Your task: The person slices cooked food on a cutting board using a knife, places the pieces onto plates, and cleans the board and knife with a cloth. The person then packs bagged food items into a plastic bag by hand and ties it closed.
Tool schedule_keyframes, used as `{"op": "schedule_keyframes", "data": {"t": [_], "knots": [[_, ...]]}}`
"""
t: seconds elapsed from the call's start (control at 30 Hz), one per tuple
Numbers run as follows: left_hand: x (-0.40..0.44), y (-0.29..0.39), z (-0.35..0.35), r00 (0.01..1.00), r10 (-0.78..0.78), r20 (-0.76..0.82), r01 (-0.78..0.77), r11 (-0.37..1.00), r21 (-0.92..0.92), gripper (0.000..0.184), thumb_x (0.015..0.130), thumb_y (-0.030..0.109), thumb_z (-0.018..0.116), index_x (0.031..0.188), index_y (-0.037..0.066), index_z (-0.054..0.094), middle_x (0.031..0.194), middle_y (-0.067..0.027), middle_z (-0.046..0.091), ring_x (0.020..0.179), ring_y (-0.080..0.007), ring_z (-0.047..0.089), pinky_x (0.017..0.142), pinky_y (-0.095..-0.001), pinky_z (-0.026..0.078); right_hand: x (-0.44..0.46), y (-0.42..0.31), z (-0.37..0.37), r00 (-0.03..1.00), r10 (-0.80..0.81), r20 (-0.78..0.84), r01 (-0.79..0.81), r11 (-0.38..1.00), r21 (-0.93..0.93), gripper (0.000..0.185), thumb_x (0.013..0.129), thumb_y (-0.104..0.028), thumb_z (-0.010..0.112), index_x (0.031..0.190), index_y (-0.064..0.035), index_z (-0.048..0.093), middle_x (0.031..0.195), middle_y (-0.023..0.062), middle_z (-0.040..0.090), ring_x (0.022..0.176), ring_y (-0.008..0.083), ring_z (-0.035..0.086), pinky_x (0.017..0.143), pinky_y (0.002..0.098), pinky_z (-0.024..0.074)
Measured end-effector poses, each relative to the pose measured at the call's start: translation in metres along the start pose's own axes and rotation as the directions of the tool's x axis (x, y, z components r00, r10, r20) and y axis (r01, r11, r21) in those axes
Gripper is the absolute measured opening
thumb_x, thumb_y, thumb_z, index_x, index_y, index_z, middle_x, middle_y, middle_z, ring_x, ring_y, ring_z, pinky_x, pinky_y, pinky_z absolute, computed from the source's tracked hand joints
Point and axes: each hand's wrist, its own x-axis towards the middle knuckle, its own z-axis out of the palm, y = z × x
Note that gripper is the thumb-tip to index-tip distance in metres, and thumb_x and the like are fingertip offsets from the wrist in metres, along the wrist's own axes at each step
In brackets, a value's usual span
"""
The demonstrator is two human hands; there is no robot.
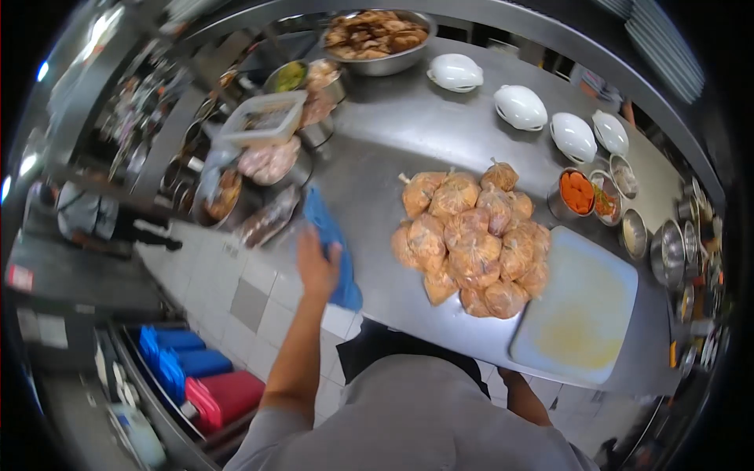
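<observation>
My left hand (318, 265), somewhat blurred, presses on a blue cloth (345, 294) at the left edge of the steel counter. Its thumb is apart from the other fingers, whose tips are smeared. Just left of it lies a clear plastic bag with dark contents (269, 218). My right forearm (525, 399) reaches down by the front edge, and the hand is hidden there. To the right of the cloth sits a pile of knotted clear bags of orange-brown food (471, 243). Against the pile lies a white cutting board (581, 306) with yellow stains.
Metal containers of food (275, 161) and a plastic tub (263, 118) crowd the left corner. A large bowl of browned pieces (377, 39) stands at the back. Several white lidded dishes (520, 106) and a pot of orange slices (576, 192) are at right. Overhead runs a steel shelf (518, 27).
</observation>
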Motion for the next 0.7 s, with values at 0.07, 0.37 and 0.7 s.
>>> {"op": "schedule_keyframes", "data": {"t": [0.07, 0.37, 0.7], "knots": [[0.013, 0.015, 0.064, 0.986, 0.089, 0.144, -0.113, 0.98, 0.165, 0.067, 0.1, 0.036, 0.062, 0.152, -0.004, 0.046, 0.151, -0.0293, 0.048, 0.141, -0.0495, 0.043, 0.119, -0.0529, 0.033, -0.011, 0.007, 0.035, 0.99, 0.086, -0.114, -0.068, 0.985, 0.158, 0.033, 0.102, -0.03, 0.058, 0.123, -0.0089, 0.073, 0.121, 0.0188, 0.074, 0.111, 0.04, 0.07, 0.097, 0.0475, 0.0555], [0.33, 0.094, 0.238, 0.984, 0.163, 0.076, -0.163, 0.987, -0.011, 0.056, 0.102, 0.035, 0.055, 0.141, -0.004, 0.053, 0.131, -0.0235, 0.06, 0.127, -0.0418, 0.053, 0.111, -0.0528, 0.039, -0.248, -0.126, 0.225, 0.835, 0.538, -0.113, -0.491, 0.823, 0.284, 0.044, 0.102, -0.041, 0.057, 0.123, -0.0064, 0.073, 0.128, 0.0217, 0.071, 0.12, 0.0411, 0.066, 0.105, 0.0479, 0.0514], [0.358, 0.222, 0.28, 0.856, 0.461, 0.234, -0.43, 0.886, -0.175, 0.077, 0.101, 0.059, 0.05, 0.155, 0.004, 0.043, 0.156, -0.0257, 0.045, 0.145, -0.0475, 0.038, 0.119, -0.0611, 0.029, -0.378, -0.321, 0.484, 0.854, 0.49, 0.173, -0.516, 0.761, 0.394, 0.031, 0.101, -0.029, 0.05, 0.111, -0.0074, 0.071, 0.118, 0.0213, 0.072, 0.116, 0.0421, 0.067, 0.105, 0.0473, 0.0519]]}}
